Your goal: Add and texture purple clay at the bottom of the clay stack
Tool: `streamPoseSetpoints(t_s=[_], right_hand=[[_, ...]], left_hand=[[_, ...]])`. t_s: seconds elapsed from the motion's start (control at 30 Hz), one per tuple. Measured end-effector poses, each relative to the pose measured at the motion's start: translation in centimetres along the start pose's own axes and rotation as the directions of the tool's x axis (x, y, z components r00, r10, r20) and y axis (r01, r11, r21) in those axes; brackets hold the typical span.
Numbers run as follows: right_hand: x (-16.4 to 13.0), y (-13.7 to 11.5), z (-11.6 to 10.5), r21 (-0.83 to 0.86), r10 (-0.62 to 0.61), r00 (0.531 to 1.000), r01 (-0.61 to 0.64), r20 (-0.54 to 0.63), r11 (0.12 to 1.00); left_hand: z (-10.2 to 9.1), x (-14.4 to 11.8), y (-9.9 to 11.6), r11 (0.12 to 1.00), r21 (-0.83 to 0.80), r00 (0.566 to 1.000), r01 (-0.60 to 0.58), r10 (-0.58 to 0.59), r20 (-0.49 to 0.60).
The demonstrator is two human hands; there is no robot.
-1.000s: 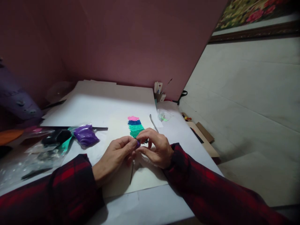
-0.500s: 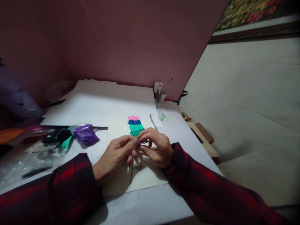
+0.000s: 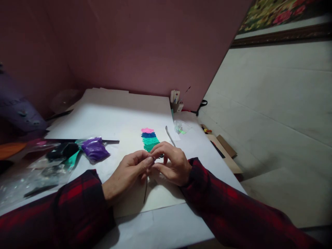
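My left hand [image 3: 128,173] and my right hand [image 3: 171,164] meet fingertip to fingertip over a pale card [image 3: 160,197] on the white table. They pinch a tiny piece between them, almost hidden by the fingers; in the earlier frames it showed purple. Just beyond my fingers, on the card, lies a patch of coloured clay [image 3: 149,139] in stacked bands: pink, blue, teal and green. A thin metal tool [image 3: 169,135] lies right of that patch. A clear bag of purple clay [image 3: 94,149] sits to the left.
Further plastic bags with black and green material [image 3: 61,155] lie at the left. A large white sheet [image 3: 109,117] covers the back of the table. A small cup of tools [image 3: 175,101] stands against the wall. The table's right edge drops to a pale floor with cardboard pieces [image 3: 225,148].
My fingertips have closed more tightly over the purple piece, which now is barely visible. Both hands stay in the same spot.
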State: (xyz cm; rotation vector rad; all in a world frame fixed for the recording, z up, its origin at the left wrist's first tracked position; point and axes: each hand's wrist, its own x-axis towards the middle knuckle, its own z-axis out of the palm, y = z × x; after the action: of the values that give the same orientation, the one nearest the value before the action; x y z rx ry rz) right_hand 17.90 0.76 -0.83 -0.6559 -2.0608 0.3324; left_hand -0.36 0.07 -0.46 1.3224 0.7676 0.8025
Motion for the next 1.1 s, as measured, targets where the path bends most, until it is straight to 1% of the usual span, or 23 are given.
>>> streamPoseSetpoints(t_s=[0.07,0.13,0.27,0.37,0.43,0.53,0.63,0.73,0.87,0.93,1.0,1.1], right_hand=[[0.06,-0.11,-0.02,-0.006,0.012,1.000,-0.012,0.007,1.000],[0.12,-0.20,-0.02,-0.001,-0.003,1.000,0.003,-0.006,1.000],[0.16,-0.17,0.01,0.011,-0.036,0.998,0.037,-0.048,0.999],[0.12,-0.04,0.01,-0.006,-0.014,1.000,0.014,-0.009,1.000],[0.08,0.00,0.00,-0.016,-0.005,1.000,0.005,0.010,1.000],[0.03,-0.05,-0.01,0.000,-0.036,0.999,0.036,-0.005,0.999],[0.00,-0.08,0.00,0.014,-0.051,0.998,0.052,-0.019,0.999],[0.01,-0.04,0.01,0.019,-0.032,0.999,0.032,-0.006,0.999],[0.11,-0.14,-0.01,0.040,-0.049,0.999,0.050,-0.017,0.998],[0.17,-0.27,-0.05,0.047,-0.066,0.998,0.067,-0.024,0.997],[0.20,-0.35,-0.09,0.042,-0.066,0.997,0.068,-0.033,0.997],[0.19,-0.33,-0.12,0.021,-0.056,0.998,0.056,-0.008,0.998]], left_hand=[[-0.06,0.03,-0.04,0.999,0.049,1.000,-0.005,0.005,0.001],[-0.07,0.05,-0.07,0.996,0.093,1.000,-0.013,0.012,0.015],[0.06,0.04,-0.06,1.000,0.030,1.000,-0.008,0.008,0.007],[0.17,0.03,0.03,1.000,0.006,1.000,0.000,0.000,0.001],[0.20,0.05,0.13,0.999,0.035,1.000,0.001,-0.001,0.004],[0.17,0.05,0.25,0.996,0.091,1.000,-0.007,0.006,0.012],[0.09,-0.06,0.25,0.998,0.066,0.999,-0.002,-0.001,0.042],[0.01,-0.20,0.16,0.997,0.081,0.997,0.020,-0.026,0.067],[-0.05,-0.21,0.08,0.988,0.151,0.998,0.025,-0.032,0.051],[-0.03,-0.17,0.08,0.991,0.134,0.998,0.019,-0.027,0.054],[0.03,-0.14,0.10,0.996,0.081,0.997,0.021,-0.027,0.071],[0.14,-0.15,0.21,0.999,0.023,0.998,0.027,-0.029,0.065]])
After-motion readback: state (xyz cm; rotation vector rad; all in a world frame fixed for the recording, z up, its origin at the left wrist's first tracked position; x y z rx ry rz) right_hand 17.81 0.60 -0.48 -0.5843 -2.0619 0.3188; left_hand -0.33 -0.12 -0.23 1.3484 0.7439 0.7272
